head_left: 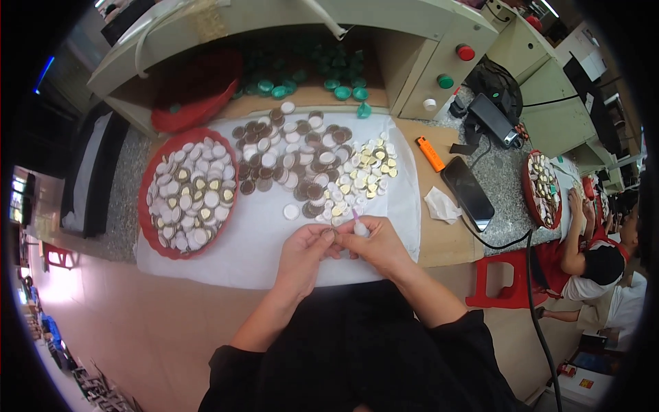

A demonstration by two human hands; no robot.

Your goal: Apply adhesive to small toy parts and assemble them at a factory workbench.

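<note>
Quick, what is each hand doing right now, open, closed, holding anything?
Left hand: closed on a small round disc, pinched in the fingertips.
Right hand: closed on a small white bottle with a pink tip.

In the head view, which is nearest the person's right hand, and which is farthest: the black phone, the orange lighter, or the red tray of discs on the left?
From the right hand:
1. Black phone, just to its right on the bench.
2. Orange lighter, farther up and to the right.
3. Red tray, far left, past the left hand.

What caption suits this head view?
Left hand holds a round cap; right hand applies a small glue bottle.
</note>
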